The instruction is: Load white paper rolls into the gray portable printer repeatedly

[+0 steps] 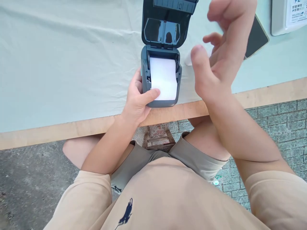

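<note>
A dark portable label printer (177, 92) is held near the table's front edge, its hinged lid (168, 22) swung up and back. White paper (164, 75) from a roll lies in the bay and runs down over the front. My left hand (139, 95) grips the printer's left side, with the thumb pressed on the paper's lower left corner. To the right of the printer, my right hand (222, 54) is raised in the air, holding nothing, with fingers apart and loosely curled. Behind it, a small white object is mostly hidden.
A pale cloth (72, 64) covers the table, which has a bare wooden front edge (96, 127). At the right lie a dark flat device (257, 38) and a white box with a printed label (279, 19). Below, a wooden stool (158, 140) shows between my legs.
</note>
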`<state>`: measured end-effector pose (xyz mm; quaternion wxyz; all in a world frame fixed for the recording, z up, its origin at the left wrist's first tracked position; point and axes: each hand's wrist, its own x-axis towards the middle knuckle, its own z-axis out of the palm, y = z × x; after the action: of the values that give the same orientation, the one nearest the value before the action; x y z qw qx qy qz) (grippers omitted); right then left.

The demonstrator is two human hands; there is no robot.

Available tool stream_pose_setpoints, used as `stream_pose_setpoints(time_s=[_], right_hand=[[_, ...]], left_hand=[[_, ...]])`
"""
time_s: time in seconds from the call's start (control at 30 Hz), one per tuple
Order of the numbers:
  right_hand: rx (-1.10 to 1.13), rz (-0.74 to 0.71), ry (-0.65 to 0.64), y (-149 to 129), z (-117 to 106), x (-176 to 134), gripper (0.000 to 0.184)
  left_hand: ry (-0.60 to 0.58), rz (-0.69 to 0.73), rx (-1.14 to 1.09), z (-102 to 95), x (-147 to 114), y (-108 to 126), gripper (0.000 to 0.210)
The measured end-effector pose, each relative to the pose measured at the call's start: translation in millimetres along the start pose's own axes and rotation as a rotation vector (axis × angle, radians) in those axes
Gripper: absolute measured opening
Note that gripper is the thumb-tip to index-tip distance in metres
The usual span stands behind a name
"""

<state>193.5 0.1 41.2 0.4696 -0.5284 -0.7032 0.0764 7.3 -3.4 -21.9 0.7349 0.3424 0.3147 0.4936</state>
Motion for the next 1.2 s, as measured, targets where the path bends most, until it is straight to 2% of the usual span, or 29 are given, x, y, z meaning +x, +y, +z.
stream_pose_setpoints(time_s=[0.07,0.2,0.27,0.43,0.53,0.6,0.67,0.87,0.93,1.03,1.1,1.2], right_hand=[[0.085,0.079,-0.044,1.1,4.5,2.3,0.029],[0.439,0.075,-0.181,4.5,16.9,8.6,0.035],[0.440,0.121,-0.201,2.1,19.0,10.2,0.040],[0.415,0.124,-0.099,-6.5,15.5,7.9,0.013],[0.361,0.084,-0.152,-6.3,15.0,6.2,0.013],[0.322,0.129,-0.239,-5.7,15.3,5.3,0.018],[0.340,0.209,-0.322,-5.9,15.4,4.5,0.030],[0.427,0.352,-0.505,-7.4,18.0,1.7,0.061],[0.427,0.356,-0.511,-7.4,19.2,1.7,0.064],[0.393,0.338,-0.498,-7.7,19.8,2.2,0.061],[0.369,0.327,-0.496,-7.3,19.3,2.1,0.058],[0.413,0.315,-0.518,-4.9,16.7,0.7,0.059]], left_hand=[[-0.041,-0.022,0.011,-1.7,-1.0,-0.3,0.062],[-0.048,-0.050,0.024,-2.9,-2.3,-0.2,0.069],[-0.040,-0.049,0.024,-2.9,-2.6,-0.1,0.067],[-0.049,-0.042,0.004,-4.2,-2.4,-2.1,0.060],[-0.087,-0.017,-0.019,-4.2,-2.2,-2.0,0.059],[-0.108,-0.010,-0.023,-2.3,-2.5,0.3,0.057],[-0.093,-0.018,-0.022,0.9,-3.3,4.0,0.059],[0.075,-0.006,0.036,7.0,-5.0,8.2,0.053],[0.080,-0.009,0.034,6.5,-4.8,7.3,0.045],[0.017,-0.018,-0.020,7.4,-4.0,8.0,0.039],[-0.002,-0.046,-0.048,10.1,-3.4,9.8,0.045],[0.078,-0.059,-0.008,14.4,-2.4,11.9,0.063]])
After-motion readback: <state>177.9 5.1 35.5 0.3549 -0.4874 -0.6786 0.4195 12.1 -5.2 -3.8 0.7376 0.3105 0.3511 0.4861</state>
